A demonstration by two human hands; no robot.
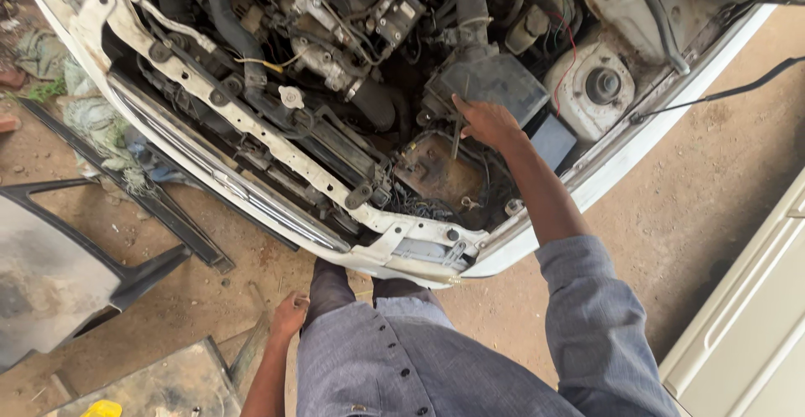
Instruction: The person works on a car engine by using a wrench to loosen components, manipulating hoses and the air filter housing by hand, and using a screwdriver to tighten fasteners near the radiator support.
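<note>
I look down into the open engine bay of a white car (587, 184). My right hand (486, 122) reaches into the bay and is closed around the handle of a slim tool (455, 140) whose shaft points down at a rusty metal tray (436, 174). Just behind the hand sits a black plastic air box (495, 81). My left hand (289, 316) hangs by my thigh outside the bumper, fingers loosely curled, holding nothing that I can see.
Hoses, wiring and a radiator cap (291, 96) fill the bay. A detached dark panel (50, 274) and black trim strips (159, 207) lie on the dirt at left. A yellow object (102, 409) sits on a metal sheet (168, 383). A pale panel (746, 325) stands at right.
</note>
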